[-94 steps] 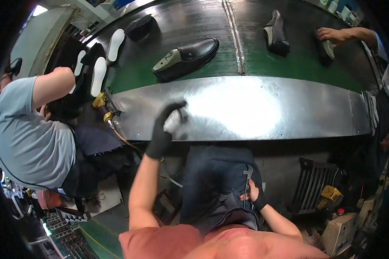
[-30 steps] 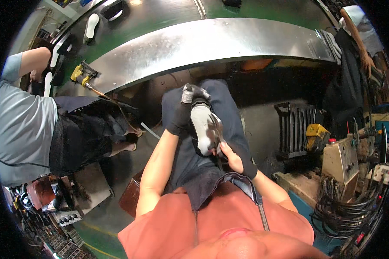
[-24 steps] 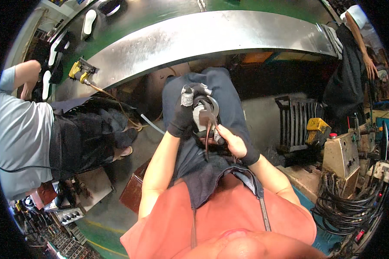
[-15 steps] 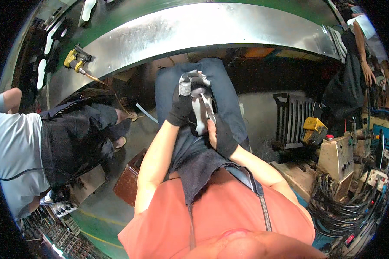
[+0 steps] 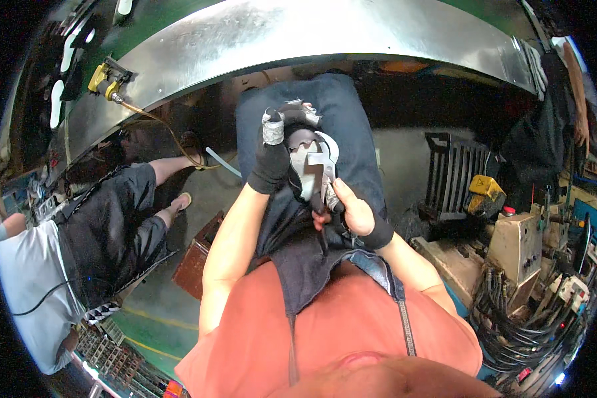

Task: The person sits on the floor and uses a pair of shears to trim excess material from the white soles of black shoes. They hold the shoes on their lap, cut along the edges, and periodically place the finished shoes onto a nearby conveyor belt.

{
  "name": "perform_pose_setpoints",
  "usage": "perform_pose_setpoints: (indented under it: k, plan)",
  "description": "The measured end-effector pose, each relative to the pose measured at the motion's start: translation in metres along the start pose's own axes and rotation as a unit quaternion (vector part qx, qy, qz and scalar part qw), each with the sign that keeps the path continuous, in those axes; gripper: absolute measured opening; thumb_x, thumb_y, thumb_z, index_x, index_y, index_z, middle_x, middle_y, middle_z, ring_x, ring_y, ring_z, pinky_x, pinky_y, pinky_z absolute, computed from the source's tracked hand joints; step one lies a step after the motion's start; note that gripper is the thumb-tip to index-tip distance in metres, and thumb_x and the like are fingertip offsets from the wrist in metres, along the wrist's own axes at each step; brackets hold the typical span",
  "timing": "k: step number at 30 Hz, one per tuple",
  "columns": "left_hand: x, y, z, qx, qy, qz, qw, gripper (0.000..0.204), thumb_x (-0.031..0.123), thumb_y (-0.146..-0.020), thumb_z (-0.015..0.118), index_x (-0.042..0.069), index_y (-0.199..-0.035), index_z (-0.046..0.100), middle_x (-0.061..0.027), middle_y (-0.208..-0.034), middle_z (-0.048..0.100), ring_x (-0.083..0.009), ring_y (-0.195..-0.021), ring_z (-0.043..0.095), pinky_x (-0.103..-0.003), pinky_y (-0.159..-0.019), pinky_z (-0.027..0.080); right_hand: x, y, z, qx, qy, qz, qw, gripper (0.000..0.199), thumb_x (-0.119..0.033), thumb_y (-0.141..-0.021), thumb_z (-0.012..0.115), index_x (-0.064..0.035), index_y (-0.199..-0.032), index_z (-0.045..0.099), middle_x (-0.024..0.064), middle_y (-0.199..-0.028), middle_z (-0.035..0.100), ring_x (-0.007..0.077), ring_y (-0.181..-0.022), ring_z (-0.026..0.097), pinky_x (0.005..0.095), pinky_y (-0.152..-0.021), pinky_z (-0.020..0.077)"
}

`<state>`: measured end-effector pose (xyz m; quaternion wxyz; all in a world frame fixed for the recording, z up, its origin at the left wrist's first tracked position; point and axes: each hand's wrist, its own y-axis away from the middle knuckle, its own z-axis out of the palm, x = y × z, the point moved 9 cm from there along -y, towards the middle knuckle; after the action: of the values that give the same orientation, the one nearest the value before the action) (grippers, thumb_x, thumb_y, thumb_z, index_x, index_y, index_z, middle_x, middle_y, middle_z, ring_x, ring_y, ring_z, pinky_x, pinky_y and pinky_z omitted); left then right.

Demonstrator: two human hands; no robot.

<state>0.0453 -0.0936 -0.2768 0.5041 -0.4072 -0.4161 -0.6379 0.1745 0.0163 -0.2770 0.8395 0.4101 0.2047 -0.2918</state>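
On my lap, over the dark blue cloth, rests a shoe-shaped piece point(image 5: 301, 178), dark with a white underside. My left hand point(image 5: 275, 142), in a black fingerless glove with tape round its fingers, is closed over the piece's far end. My right hand point(image 5: 351, 211) grips the dark handles of metal pliers point(image 5: 326, 166), whose broad jaws lie against the right side of the piece. Next to those jaws a white curved strip point(image 5: 331, 144) stands out from its edge. My left fingertips are partly hidden.
A long metal bench point(image 5: 265, 40) runs across the far side. A yellow air tool point(image 5: 106, 81) with a hose lies on it at left. A co-worker point(image 5: 106, 245) sits at left. At right are a black slatted crate point(image 5: 448, 172), a yellow pedal point(image 5: 485, 192) and a machine box point(image 5: 516, 242).
My right hand has drawn back toward me and turned, so the pliers show broadside. A white strip now stands out at the piece's edge. The co-worker's leg has stretched toward the bench.
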Motion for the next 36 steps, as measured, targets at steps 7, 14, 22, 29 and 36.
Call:
perform_pose_setpoints:
  k: [7,14,22,29,36]
  plan:
    - [0.021,0.021,0.007,-0.100,-0.077,0.075,0.989,0.060,0.048,-0.094,0.027,0.000,-0.098,0.063,-0.0138,-0.113,0.060,-0.0277,-0.112,0.053,-0.040,-0.100,0.036,-0.015,0.016,-0.008,0.067,0.435,-0.170,0.882,0.032,-0.031,-0.097,0.039,-0.0051,-0.092,0.058,0.0062,-0.070,0.053,0.0182,-0.066,0.052,0.0311,-0.064,0.0419]
    - [-0.015,0.119,0.013,0.064,0.093,-0.159,0.981,0.050,0.037,-0.091,0.047,0.001,-0.126,0.044,-0.0174,-0.131,0.046,-0.0286,-0.121,0.046,-0.040,-0.105,0.032,0.045,0.061,-0.039,-0.175,0.552,-0.208,0.788,0.037,-0.038,-0.082,0.061,-0.0063,-0.100,0.057,0.0142,-0.099,0.058,0.0330,-0.091,0.059,0.0405,-0.076,0.0486]
    - [-0.004,0.119,0.025,0.055,0.210,-0.109,0.970,0.037,0.016,-0.090,0.049,0.004,-0.125,0.045,-0.0146,-0.132,0.045,-0.0246,-0.119,0.048,-0.036,-0.106,0.033,0.033,0.077,-0.050,-0.179,0.488,-0.270,0.811,0.050,-0.045,-0.075,0.068,-0.0046,-0.103,0.057,0.0162,-0.103,0.057,0.0340,-0.093,0.058,0.0424,-0.079,0.0478]
    - [-0.110,0.098,-0.004,-0.032,0.297,-0.108,0.948,0.035,0.021,-0.093,0.047,0.005,-0.124,0.047,-0.0095,-0.122,0.053,-0.0206,-0.113,0.051,-0.035,-0.100,0.038,0.033,0.050,-0.081,-0.087,0.464,-0.129,0.872,0.057,-0.053,-0.084,0.053,-0.0020,-0.109,0.053,0.0192,-0.107,0.055,0.0319,-0.098,0.056,0.0405,-0.085,0.0446]
    - [-0.105,0.017,-0.046,0.118,-0.213,-0.084,0.966,0.049,0.038,-0.090,0.052,0.002,-0.121,0.041,-0.0199,-0.105,0.057,-0.0305,-0.091,0.060,-0.041,-0.078,0.047,-0.062,-0.045,-0.061,0.021,0.282,0.030,0.959,0.059,-0.052,-0.096,0.029,-0.0021,-0.090,0.060,0.0086,-0.074,0.063,0.0165,-0.065,0.063,0.0253,-0.059,0.0473]
